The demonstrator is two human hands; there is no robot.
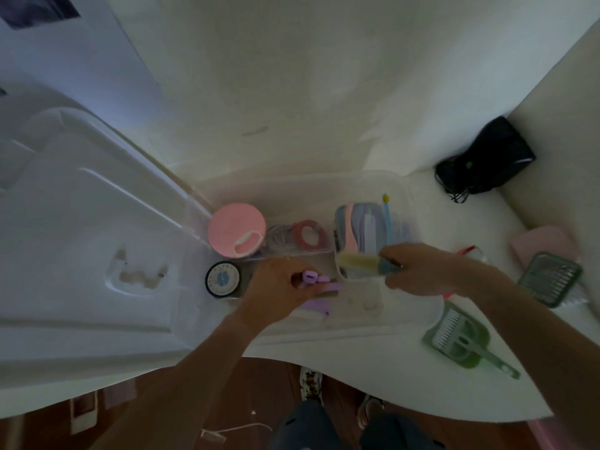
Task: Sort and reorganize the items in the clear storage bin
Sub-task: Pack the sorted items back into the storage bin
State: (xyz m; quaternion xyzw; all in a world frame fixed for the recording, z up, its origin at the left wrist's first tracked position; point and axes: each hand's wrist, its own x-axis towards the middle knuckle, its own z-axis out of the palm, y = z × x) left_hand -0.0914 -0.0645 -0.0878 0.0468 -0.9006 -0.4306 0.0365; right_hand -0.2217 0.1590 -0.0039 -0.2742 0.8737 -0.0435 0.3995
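Holding a small lilac plastic piece (319, 280), the left hand (279, 292) has its grip clamped round it, low in the near part of the clear storage bin (383, 323) on the table (487, 394). The right hand (422, 271) pinches a yellow-and-blue brush (367, 263) over the bin's inner tray. Both things look light and stiff; the brush seems best held by its handle, since bristles would likely bend.

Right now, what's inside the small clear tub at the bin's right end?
The small clear tub holds upright pastel pieces and a blue stick; its bottom is hidden.
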